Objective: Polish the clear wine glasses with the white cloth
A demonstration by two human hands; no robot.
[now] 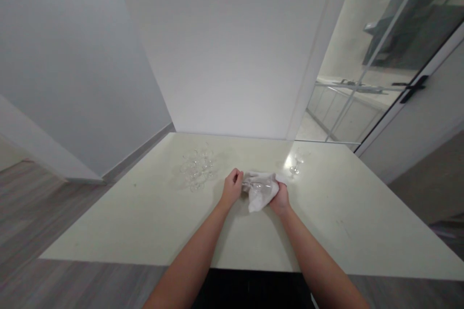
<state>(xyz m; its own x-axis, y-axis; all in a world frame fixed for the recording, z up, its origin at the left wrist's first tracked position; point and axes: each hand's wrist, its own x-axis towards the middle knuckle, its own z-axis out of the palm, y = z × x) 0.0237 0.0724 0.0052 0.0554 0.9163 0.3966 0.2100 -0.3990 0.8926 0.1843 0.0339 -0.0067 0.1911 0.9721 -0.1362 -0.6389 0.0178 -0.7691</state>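
Note:
My left hand [232, 186] is closed round the stem end of a clear wine glass [256, 185] that lies sideways above the pale table [145, 222]. My right hand [280, 198] is wrapped round the glass's bowl through a white cloth [261, 192], which covers most of the bowl. The two hands are close together over the middle of the table.
A cluster of several clear glasses [197, 169] stands to the left of my hands. One more wine glass [295, 164] stands alone to the right, near the back edge. White walls rise behind the table, and a glass partition and door [406, 91] are at the right.

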